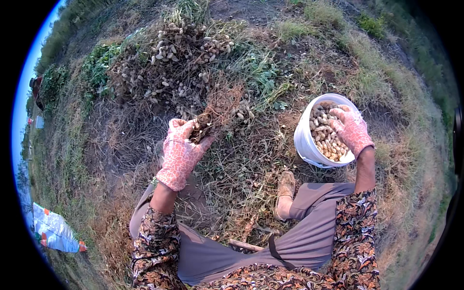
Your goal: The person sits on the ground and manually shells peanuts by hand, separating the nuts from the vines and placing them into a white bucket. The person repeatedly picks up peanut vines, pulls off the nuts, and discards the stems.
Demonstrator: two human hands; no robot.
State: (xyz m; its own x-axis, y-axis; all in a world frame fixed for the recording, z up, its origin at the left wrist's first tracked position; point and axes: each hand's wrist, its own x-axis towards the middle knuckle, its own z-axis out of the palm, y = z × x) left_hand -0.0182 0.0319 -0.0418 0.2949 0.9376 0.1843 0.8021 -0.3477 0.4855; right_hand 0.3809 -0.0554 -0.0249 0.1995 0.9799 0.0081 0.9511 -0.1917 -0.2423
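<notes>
My left hand point(185, 152), in a pink patterned glove, grips the root end of a pulled peanut plant point(219, 108), whose reddish-brown roots spread up and to the right. My right hand point(349, 128), in a matching glove, is at the right side of a white plastic bucket point(306, 145), over its mouth, with fingers pointing in. Unshelled peanuts point(322, 130) fill much of the bucket. Whether the right fingers hold any pods is not clear. Beyond the left hand lies a heap of uprooted peanut plants point(174, 69) with many pods on their roots.
My shod foot point(286, 188) rests on the ground just below the bucket. A wooden bar point(246, 245) shows between my legs. Dry stalks and leaves point(232, 170) litter the soil before me. A white and orange sheet point(56, 230) lies at the far left; grass grows on the right.
</notes>
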